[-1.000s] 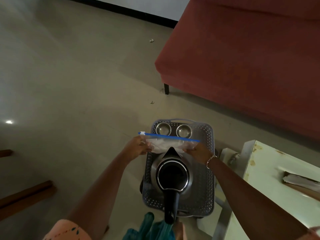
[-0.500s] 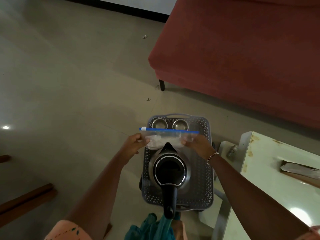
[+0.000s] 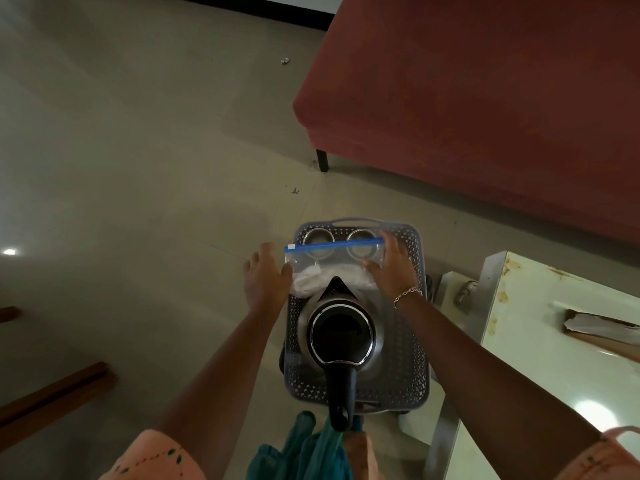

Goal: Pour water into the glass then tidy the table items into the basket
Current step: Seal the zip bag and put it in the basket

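Observation:
A grey perforated basket (image 3: 415, 341) stands on the floor below me. In it sit a steel kettle (image 3: 341, 332) with a black lid and handle, and two steel cups (image 3: 317, 235) at the far end. A clear zip bag (image 3: 332, 261) with a blue seal and white contents lies across the cups and against the kettle's spout. My right hand (image 3: 393, 271) grips the bag's right end between thumb and fingers. At the bag's left edge is my left hand (image 3: 265, 275), its fingers spread and only the thumb touching the bag.
A worn white table (image 3: 554, 341) stands at the right with a paper-wrapped item (image 3: 602, 327) on it. A red sofa (image 3: 485, 98) fills the upper right. Wooden pieces (image 3: 55, 396) lie on the floor at the left. Teal cloth (image 3: 304, 448) hangs below the kettle handle.
The zip bag has gone down and forward into the basket, now over the cups. My left hand has opened and let go of its end.

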A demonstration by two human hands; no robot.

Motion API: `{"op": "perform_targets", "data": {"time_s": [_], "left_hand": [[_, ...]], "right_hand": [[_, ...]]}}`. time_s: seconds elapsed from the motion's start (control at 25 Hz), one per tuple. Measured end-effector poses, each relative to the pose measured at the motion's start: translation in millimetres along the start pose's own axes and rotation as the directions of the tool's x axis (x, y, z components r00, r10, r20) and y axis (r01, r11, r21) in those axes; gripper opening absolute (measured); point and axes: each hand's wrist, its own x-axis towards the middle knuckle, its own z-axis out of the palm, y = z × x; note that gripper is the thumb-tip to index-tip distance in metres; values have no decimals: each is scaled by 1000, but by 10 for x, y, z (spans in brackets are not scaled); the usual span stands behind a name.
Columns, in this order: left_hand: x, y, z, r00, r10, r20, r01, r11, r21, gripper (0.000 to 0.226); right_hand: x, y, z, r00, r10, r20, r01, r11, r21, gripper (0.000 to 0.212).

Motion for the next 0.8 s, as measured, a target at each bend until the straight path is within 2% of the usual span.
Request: {"op": "perform_targets", "data": {"time_s": [0.04, 0.08, 0.12, 0.16, 0.2, 0.28, 0.36, 0.52, 0.64, 0.72, 0.8], "left_hand": [[2, 51, -13, 982, 186, -44, -182, 980, 83, 40], [15, 105, -16, 939, 342, -22, -338, 934, 119, 42], [34, 166, -13, 897, 439, 58, -443, 888, 122, 41], [61, 191, 15, 866, 471, 170, -492, 862, 117, 38], [78, 195, 53, 845, 448, 293, -498, 858, 125, 35], [92, 149, 104, 800, 331, 500, -450, 883, 135, 35], [68, 122, 107, 766, 274, 582, -388, 918, 79, 39], [97, 124, 113, 753, 237, 614, -407, 901, 151, 48], [92, 187, 102, 762, 181, 622, -353, 921, 166, 52], [75, 273, 58, 783, 191, 591, -324, 937, 126, 52], [56, 403, 14, 807, 267, 527, -369, 925, 96, 48]], "right_hand": [[-10, -10, -17, 991, -125, -41, 122, 989, -87, 62], [-8, -24, -27, 968, -241, -63, 228, 959, -166, 59], [15, -35, -25, 946, -323, -38, 307, 924, -228, 55], [49, -49, -19, 929, -367, 42, 364, 892, -267, 48], [75, -70, -9, 916, -370, 157, 401, 862, -309, 41], [96, -74, 40, 888, -245, 389, 402, 825, -398, 37], [116, -3, 102, 866, -159, 474, 364, 850, -381, 39], [151, 88, 162, 863, -143, 485, 318, 900, -299, 39], [132, 13, 133, 854, -141, 501, 317, 904, -286, 39], [85, 20, 65, 875, -200, 440, 359, 879, -315, 41], [11, 81, -72, 921, -240, 306, 352, 850, -392, 47]]}}
